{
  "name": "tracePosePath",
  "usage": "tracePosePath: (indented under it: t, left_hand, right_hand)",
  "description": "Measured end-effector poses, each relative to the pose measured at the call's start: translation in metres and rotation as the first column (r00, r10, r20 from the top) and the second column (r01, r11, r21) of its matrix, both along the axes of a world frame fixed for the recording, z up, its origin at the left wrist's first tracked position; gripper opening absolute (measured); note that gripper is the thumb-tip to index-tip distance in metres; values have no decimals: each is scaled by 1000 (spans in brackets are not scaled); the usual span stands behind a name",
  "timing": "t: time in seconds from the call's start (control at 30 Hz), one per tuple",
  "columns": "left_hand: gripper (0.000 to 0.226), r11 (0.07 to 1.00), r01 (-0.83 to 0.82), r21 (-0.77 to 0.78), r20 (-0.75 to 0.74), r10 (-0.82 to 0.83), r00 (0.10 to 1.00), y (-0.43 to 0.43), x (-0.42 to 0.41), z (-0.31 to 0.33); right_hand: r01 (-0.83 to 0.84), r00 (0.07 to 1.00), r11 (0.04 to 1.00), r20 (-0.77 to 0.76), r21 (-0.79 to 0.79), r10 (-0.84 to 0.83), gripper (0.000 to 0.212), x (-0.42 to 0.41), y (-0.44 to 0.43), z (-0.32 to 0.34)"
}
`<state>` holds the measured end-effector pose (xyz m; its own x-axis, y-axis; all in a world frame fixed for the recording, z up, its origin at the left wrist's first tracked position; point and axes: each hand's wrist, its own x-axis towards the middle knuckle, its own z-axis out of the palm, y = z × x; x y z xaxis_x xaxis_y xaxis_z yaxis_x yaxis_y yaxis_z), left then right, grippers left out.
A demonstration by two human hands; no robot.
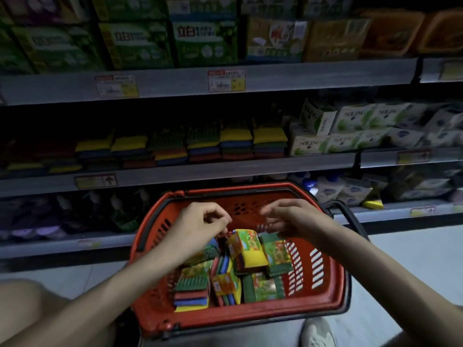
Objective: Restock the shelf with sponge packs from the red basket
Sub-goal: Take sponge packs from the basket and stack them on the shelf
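Red basket (240, 319) sits on pale floor (413, 249) before shelves (225, 169).

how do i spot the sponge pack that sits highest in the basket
Find the red basket below the shelves. The pack leans up at its middle, the left hand pinching its top corner. Only it shows a broad yellow face.

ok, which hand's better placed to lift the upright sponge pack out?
Left. The left hand seems to pinch the upright sponge pack by its top corner; the right hand is blurred above the red basket, holding nothing.
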<state>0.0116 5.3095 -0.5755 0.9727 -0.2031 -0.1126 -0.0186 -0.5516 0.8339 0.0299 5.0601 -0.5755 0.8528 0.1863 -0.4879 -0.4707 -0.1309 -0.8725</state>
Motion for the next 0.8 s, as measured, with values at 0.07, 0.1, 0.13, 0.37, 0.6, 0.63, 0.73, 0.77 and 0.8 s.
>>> tracePosePath:
  t: [0.07,0.1,0.13,0.37,0.6,0.63,0.73,0.77,0.8]
  left_hand:
    - [12,994,23,107,-42,-18,999,9,3,-20]
    - [11,987,40,158,-65,-30,997,12,4,-30]
    - [12,976,59,208,-94,-40,995,14,5,-41]
    - [19,757,221,615,-191,-128,973,23,2,-112]
    - [38,389,384,837,-302,-256,918,42,4,-152]
    - [40,396,401,826,-326,-246,913,46,5,-156]
    - [42,464,390,795,-300,-257,918,54,13,-165]
    - [40,472,381,795,-269,-288,919,54,15,-167]
    - [37,465,372,803,-230,-335,914,50,17,-169]
  right_hand:
    - [-61,994,969,74,-238,81,13,4,-4,-22]
    - [-102,973,893,141,-439,180,12,7,-6,-35]
    - [-144,931,752,169,-644,322,12,9,-7,-48]
    - [-355,698,-6,-270,-935,664,47,18,-6,-131]
    - [-321,683,42,-201,-946,702,76,27,-1,-177]
    - [-338,693,65,-202,-939,692,83,30,-1,-179]
    - [-406,701,70,-262,-911,663,109,33,-5,-182]
    - [-402,706,48,-276,-914,652,112,33,-6,-182]
    - [-376,711,21,-274,-926,647,112,33,-6,-178]
